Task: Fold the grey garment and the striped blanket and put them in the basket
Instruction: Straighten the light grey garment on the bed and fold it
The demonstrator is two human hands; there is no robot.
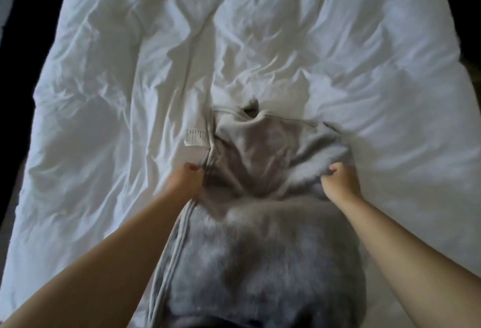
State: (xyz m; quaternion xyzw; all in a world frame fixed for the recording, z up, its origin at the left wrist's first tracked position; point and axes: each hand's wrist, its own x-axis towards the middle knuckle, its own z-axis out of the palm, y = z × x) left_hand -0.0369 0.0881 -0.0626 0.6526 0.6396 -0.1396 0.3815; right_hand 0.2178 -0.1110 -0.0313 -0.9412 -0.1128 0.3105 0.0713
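A soft, fleecy grey garment (260,236) lies lengthwise on the white bed, running from the bottom edge of the view up to the middle. Its far end is bunched and partly turned over, and a white care label (195,137) sticks out at its left. My left hand (188,181) grips the garment's piped left edge. My right hand (339,180) is closed on the bunched fabric at the right side. The striped blanket and the basket are not in view.
A rumpled white duvet (234,41) covers the whole bed. Dark floor shows along the left edge (15,93) and at the top right corner (468,2).
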